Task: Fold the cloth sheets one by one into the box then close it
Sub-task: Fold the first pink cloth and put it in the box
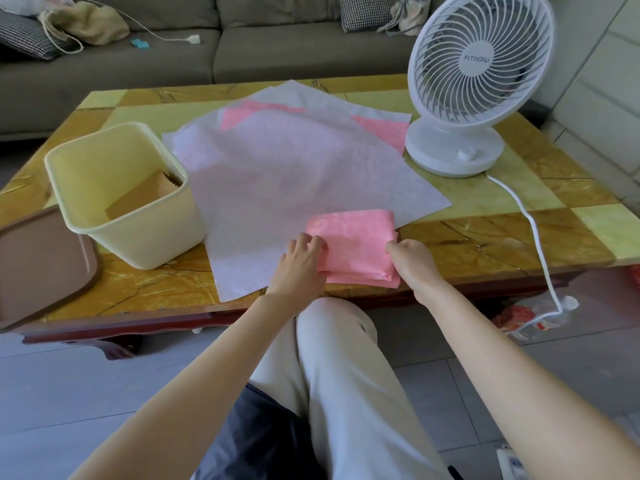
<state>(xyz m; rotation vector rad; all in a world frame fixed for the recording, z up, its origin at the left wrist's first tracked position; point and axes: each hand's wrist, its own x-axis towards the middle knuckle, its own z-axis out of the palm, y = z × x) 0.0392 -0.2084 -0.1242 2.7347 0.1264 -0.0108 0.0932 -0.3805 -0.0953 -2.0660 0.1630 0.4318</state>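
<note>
A folded pink cloth (353, 244) lies near the table's front edge, on top of a spread white sheet (294, 174). My left hand (301, 265) grips the pink cloth's left edge, fingers curled over it. My right hand (412, 265) holds its right edge, with the fingers tucked at the side. More pink sheets (384, 131) show from under the white ones further back. The cream plastic box (121, 188) stands open to the left with a folded brown cloth (145, 197) inside. Its brown lid (41, 261) lies at the table's left edge.
A white desk fan (474, 84) stands at the table's right rear, its cord (530, 230) running off the front edge to the floor. The marble table (502, 233) has a grey sofa (207, 53) behind it. My legs are below the front edge.
</note>
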